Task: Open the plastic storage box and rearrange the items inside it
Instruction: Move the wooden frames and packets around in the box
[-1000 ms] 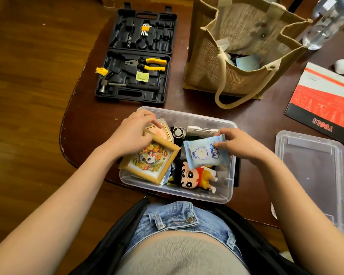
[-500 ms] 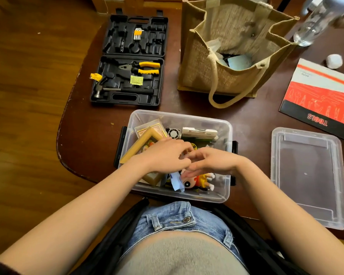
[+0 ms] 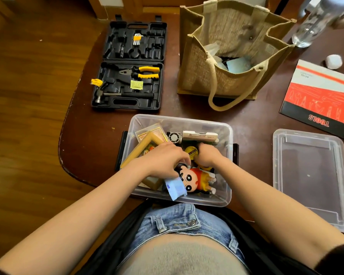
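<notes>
A dark wooden tabletop (image 3: 99, 135) carries a jute bag (image 3: 230, 62) and an open black tool case (image 3: 131, 66), both well beyond the hands. The clear storage box (image 3: 227, 135) sits open at the near edge, its lid (image 3: 310, 175) lying flat well to the right of the right hand (image 3: 206, 155). Both hands reach inside the box. The left hand (image 3: 163, 159) rests over a wooden picture frame (image 3: 141, 145), fingers curled onto a cartoon figure (image 3: 195, 179); just below it lies a pale blue packet (image 3: 175, 188). The right hand's grip is hidden; whether clenched or released cannot be told.
</notes>
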Tool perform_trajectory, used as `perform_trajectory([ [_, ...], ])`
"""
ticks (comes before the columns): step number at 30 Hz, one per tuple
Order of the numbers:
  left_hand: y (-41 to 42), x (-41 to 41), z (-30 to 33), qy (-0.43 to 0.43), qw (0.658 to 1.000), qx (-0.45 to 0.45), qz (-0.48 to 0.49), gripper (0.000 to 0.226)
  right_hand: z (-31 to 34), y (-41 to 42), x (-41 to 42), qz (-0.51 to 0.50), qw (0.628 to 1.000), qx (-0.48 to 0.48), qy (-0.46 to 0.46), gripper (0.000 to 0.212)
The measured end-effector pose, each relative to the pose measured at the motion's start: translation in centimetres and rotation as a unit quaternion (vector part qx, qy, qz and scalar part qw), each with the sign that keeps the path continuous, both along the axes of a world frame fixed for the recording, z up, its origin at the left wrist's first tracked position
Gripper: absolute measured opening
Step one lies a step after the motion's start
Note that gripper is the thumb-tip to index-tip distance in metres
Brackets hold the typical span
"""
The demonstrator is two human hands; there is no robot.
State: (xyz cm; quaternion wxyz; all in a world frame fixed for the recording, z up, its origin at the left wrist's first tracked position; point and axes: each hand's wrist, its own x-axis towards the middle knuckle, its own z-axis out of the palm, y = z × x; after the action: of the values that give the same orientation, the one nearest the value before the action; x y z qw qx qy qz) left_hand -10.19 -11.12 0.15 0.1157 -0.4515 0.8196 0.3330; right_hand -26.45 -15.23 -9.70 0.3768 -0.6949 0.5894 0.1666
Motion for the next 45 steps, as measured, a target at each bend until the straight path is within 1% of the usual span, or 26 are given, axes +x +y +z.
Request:
perform_trajectory([
  [2, 0.0, 0.0, 0.1, -0.034, 0.999, 0.006, -0.030, 0.048, -0.4, -0.2, 0.2, -0.024, 0.999, 0.018, -0.044, 0.033],
  [3, -0.1, -0.1, 0.1, -0.047, 0.998, 0.012, -0.038, 0.051, -0.4, -0.3, 0.2, -0.024, 0.997, 0.034, -0.066, 0.030],
  [5, -0.2, -0.2, 0.2, -0.052, 0.998, 0.021, -0.032, 0.054, -0.4, -0.4, 0.0, -0.010, 0.995, 0.062, -0.081, 0.022],
  [6, -0.3, -0.2, 0.2, -0.046, 0.998, 0.024, -0.020, 0.054, -0.4, -0.5, -0.2, -0.010, 0.995, 0.067, -0.078, 0.023],
  [8, -0.6, -0.3, 0.3, -0.037, 0.999, 0.030, 0.010, 0.052, -0.3, -0.7, -0.6, -0.006, 0.998, 0.051, -0.048, 0.026],
  [10, -0.8, -0.5, 0.4, -0.040, 0.998, 0.034, 0.026, 0.052, 0.0, -0.7, -0.7, 0.022, 0.999, 0.031, 0.007, 0.025],
  [14, -1.0, -1.0, 0.7, -0.055, 0.997, 0.048, 0.004, 0.049, 0.8, -0.7, -0.1, 0.082, 0.992, 0.060, 0.079, 0.023],
  [17, -1.2, -1.4, 0.7, -0.077, 0.995, 0.055, -0.017, 0.054, 1.3, -1.1, 0.0, 0.114, 0.985, 0.081, 0.103, 0.024],
  [22, -2.1, -1.7, 0.6, -0.090, 0.993, 0.069, -0.014, 0.055, 1.8, -1.6, 0.2, 0.173, 0.971, 0.053, 0.154, 0.024],
  [24, -2.4, -1.7, 0.4, -0.102, 0.992, 0.067, -0.008, 0.051, 1.7, -1.6, 0.2, 0.190, 0.965, 0.060, 0.170, 0.028],
  [27, -2.8, -2.0, 0.0, -0.158, 0.987, 0.012, -0.003, 0.038, 1.0, -0.7, -0.3, 0.219, 0.958, 0.041, 0.178, 0.035],
  [29, -2.7, -2.4, -0.4, -0.180, 0.983, -0.028, 0.003, 0.031, 0.8, 0.1, -0.5, 0.206, 0.966, -0.005, 0.158, 0.029],
  [31, -2.7, -2.7, -0.6, -0.179, 0.983, -0.049, 0.000, 0.029, 0.9, 0.5, -0.6, 0.199, 0.968, -0.026, 0.148, 0.021],
  [34, -2.7, -2.6, -0.7, -0.149, 0.987, -0.065, -0.004, 0.032, 1.7, 0.5, -0.7, 0.203, 0.967, -0.026, 0.152, 0.018],
  [37, -2.6, -1.8, -0.8, -0.116, 0.991, -0.073, 0.010, 0.035, 2.0, 0.6, -0.9, 0.176, 0.976, -0.025, 0.130, 0.012],
  [41, -2.5, -0.6, -0.8, -0.083, 0.993, -0.076, 0.047, 0.034, 1.7, 0.6, -1.1, 0.060, 0.998, 0.001, 0.034, 0.025],
  [44, -2.4, 0.1, -0.8, -0.057, 0.993, -0.082, 0.065, 0.031, 2.1, 0.7, -1.2, -0.051, 0.998, -0.014, -0.033, 0.023],
  [45, -2.3, 0.1, -0.9, -0.049, 0.993, -0.085, 0.067, 0.031, 2.2, 0.8, -1.1, -0.095, 0.993, -0.003, -0.064, 0.022],
])
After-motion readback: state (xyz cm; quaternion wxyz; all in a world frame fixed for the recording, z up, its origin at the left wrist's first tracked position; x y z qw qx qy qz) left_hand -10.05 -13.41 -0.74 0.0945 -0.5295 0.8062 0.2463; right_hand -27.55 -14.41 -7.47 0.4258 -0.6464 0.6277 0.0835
